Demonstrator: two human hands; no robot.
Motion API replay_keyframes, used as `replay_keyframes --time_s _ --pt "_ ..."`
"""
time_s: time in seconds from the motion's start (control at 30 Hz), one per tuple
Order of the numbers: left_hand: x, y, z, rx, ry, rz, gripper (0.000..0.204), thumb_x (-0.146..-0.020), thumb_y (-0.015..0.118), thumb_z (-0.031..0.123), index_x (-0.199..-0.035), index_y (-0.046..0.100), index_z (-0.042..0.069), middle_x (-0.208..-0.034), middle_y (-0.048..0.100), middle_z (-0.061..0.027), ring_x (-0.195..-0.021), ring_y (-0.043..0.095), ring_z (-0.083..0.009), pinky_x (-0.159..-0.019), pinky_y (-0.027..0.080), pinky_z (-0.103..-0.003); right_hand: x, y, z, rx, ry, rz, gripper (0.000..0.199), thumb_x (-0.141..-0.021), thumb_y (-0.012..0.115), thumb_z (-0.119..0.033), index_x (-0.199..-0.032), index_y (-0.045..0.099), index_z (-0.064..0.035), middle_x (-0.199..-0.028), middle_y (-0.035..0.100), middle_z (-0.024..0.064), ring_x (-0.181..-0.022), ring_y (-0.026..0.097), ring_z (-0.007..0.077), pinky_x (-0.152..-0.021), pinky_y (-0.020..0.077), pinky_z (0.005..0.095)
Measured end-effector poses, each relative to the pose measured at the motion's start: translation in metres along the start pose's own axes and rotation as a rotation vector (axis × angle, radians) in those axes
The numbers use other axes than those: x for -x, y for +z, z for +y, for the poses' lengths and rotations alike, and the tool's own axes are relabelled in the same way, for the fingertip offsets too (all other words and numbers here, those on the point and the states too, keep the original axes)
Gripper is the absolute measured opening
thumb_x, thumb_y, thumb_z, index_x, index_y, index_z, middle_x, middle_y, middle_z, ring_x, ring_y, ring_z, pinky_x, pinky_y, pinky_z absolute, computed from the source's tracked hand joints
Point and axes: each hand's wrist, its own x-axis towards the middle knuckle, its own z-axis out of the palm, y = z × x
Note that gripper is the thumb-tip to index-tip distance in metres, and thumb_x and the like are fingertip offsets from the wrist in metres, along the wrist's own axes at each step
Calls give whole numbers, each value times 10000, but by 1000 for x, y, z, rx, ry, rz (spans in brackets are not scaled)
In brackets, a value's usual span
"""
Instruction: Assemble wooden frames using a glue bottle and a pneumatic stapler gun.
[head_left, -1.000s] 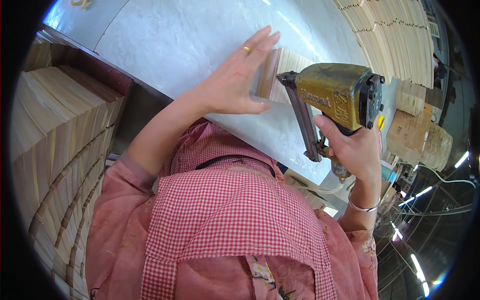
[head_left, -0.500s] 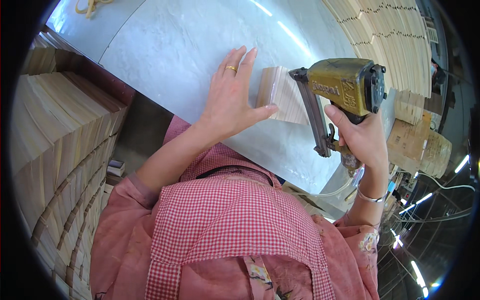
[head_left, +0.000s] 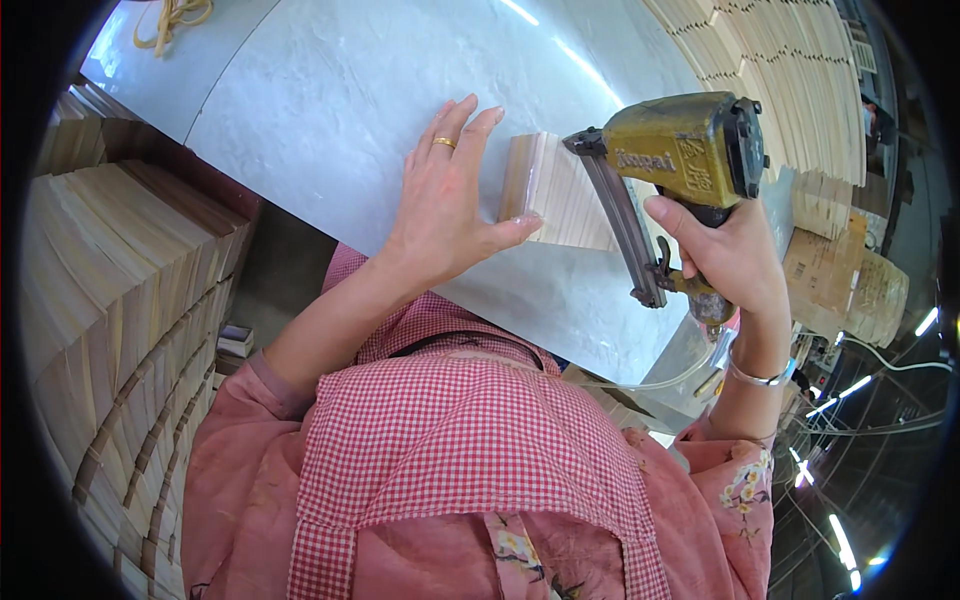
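Nail gun is filling my right hand over wood slats lying together; my wide left hand is resting at their left; fastening is looking unfinished.

Worktop: pale grey-white, marbled, glossy, bright light streaks reflected toward upper right. Near edge runs diagonally, upper left to lower right. Thin dark seam crosses the left part. Striped wooden block lies flat mid-worktop, near edge close by, browner side facing left. Loose tan bands in a small tangle, far left corner, beyond seam. Tall pale wood stack along right side, well apart from bands; base partly hidden.
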Motion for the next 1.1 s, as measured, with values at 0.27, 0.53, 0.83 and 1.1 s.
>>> replay_keyframes --time_s 0.27,0.53,0.83,1.1 --pt "-15 -13 21 -126 294 -28 583 -687 869 310 -1148 602 73 -1461 473 -184 -1366 415 -364 -1174 275 -516 17 -25 48 -52 8 209 321 -853 804 -179 -1045 661 34 -665 641 57 -437 486 98 -392 381 230" --pt "-51 49 73 -301 527 -288 504 -632 858 233 -1050 624 75 -1345 541 -176 -1236 485 -333 -1087 337 -475 23 -37 77 -95 123 197 328 -855 800 -174 -1072 658 28 -662 634 47 -446 502 101 -406 381 230" --pt "-65 64 71 -309 526 -294 418 -595 827 182 -973 690 69 -1145 579 -165 -1043 507 -293 -936 376 -412 16 -37 80 -106 124 167 367 -852 809 -182 -1120 650 12 -666 632 44 -451 514 105 -417 383 231" --pt "-70 62 76 -346 509 -353 425 -583 836 216 -959 698 74 -1126 573 -151 -1034 502 -289 -914 373 -388 11 -41 79 -130 129 149 379 -853 810 -190 -1128 646 15 -683 641 48 -451 517 110 -413 380 234"
